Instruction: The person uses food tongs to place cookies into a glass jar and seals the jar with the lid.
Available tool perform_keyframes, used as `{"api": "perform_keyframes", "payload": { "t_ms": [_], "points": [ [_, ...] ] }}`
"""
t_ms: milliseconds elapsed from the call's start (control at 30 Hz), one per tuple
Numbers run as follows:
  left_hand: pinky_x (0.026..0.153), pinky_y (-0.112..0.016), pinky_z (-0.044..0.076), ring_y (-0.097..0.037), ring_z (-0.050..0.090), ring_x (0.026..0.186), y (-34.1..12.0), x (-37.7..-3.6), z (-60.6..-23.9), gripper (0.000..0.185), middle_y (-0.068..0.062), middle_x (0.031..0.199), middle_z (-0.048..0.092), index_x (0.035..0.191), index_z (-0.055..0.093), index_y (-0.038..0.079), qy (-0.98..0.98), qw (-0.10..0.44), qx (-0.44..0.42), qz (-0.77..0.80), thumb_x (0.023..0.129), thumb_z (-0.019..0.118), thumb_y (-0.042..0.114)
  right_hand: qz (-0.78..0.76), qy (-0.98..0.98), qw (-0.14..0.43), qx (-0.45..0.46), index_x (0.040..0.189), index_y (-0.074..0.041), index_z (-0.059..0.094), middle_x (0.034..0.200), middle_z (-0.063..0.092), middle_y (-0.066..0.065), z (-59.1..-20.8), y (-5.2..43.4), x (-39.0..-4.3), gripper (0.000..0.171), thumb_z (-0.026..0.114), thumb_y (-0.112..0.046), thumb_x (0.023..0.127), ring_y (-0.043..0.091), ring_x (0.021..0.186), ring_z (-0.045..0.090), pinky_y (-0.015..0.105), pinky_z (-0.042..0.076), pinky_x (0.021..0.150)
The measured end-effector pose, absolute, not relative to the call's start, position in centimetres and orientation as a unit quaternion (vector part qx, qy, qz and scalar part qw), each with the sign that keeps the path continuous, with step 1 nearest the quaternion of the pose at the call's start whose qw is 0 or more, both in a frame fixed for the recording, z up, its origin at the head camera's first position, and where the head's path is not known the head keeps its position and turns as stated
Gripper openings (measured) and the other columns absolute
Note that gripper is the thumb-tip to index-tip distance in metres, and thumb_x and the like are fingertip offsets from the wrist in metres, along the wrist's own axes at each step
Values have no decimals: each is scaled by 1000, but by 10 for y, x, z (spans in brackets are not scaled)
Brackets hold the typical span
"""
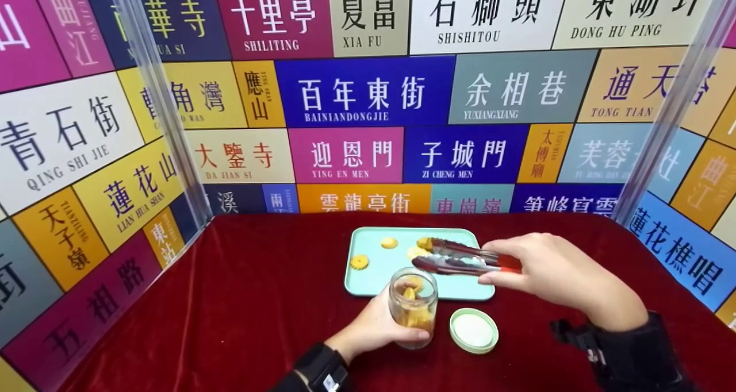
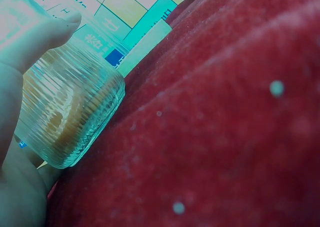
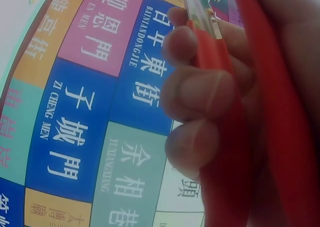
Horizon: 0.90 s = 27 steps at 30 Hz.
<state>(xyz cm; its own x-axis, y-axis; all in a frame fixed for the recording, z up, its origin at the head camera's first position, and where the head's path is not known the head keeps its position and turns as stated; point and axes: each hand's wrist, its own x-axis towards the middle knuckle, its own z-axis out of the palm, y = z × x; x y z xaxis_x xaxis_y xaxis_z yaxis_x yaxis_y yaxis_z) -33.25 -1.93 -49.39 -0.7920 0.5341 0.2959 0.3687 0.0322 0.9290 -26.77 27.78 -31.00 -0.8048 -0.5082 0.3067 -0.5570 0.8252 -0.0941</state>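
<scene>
My left hand (image 1: 376,326) grips a ribbed glass jar (image 1: 413,307) that stands on the red cloth and holds yellow cookies; in the left wrist view the jar (image 2: 70,112) fills the left side with my thumb (image 2: 37,29) on it. My right hand (image 1: 555,268) holds red-handled tongs (image 1: 466,257) over the mint tray (image 1: 454,285), their tips near a cookie (image 1: 424,243). Two more cookies lie on the tray, one (image 1: 359,261) at the left and another (image 1: 389,242) further back. In the right wrist view my fingers (image 3: 200,94) curl round the red handle (image 3: 225,152).
A round mint lid (image 1: 474,330) lies on the red cloth (image 1: 230,300) just right of the jar. Colourful sign panels (image 1: 368,93) wall in the table at the back and both sides, with clear posts at the corners.
</scene>
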Motion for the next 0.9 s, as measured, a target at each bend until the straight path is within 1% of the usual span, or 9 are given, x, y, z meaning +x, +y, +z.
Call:
{"api": "perform_keyframes", "payload": {
  "t_ms": [133,300,533,667,767,900],
  "points": [
    [110,-31,49,-14,66,122,-20,-333,-494,87,1,133,68,149,50,14,709,69,315,626,76,97,17,92,-943,123,296,114,-26,78,87,67,-20,-313,273,-269,48,70,-67,93,1,71,54,30,47,63],
    [108,-30,50,-15,66,121,-19,-333,-494,85,0,134,67,147,50,17,710,74,313,627,76,97,17,92,-938,110,316,110,-27,77,85,66,-20,-317,270,-271,44,70,-67,94,0,68,52,28,45,61],
    [110,-30,49,-14,65,123,-19,-333,-494,88,2,138,65,150,48,19,708,75,318,626,77,97,17,92,-936,113,319,111,-27,77,86,66,-22,-319,270,-271,45,70,-68,93,0,69,51,28,46,62],
    [109,-30,50,-15,66,122,-18,-333,-494,86,-2,137,65,148,49,19,706,77,317,629,77,97,17,93,-938,109,314,112,-27,77,88,67,-21,-318,270,-270,45,70,-67,93,0,70,52,28,46,62],
    [110,-31,49,-15,66,123,-18,-334,-494,91,-2,139,65,151,46,23,706,74,320,628,76,97,17,93,-940,106,311,111,-27,76,86,66,-21,-317,269,-269,44,70,-67,93,1,69,52,28,45,62],
    [113,-33,48,-15,64,126,-18,-334,-494,99,4,140,65,157,42,27,701,69,329,629,75,98,18,93,-940,104,311,110,-27,76,84,66,-22,-317,268,-269,44,70,-68,93,0,69,52,28,45,62]
  ]
}}
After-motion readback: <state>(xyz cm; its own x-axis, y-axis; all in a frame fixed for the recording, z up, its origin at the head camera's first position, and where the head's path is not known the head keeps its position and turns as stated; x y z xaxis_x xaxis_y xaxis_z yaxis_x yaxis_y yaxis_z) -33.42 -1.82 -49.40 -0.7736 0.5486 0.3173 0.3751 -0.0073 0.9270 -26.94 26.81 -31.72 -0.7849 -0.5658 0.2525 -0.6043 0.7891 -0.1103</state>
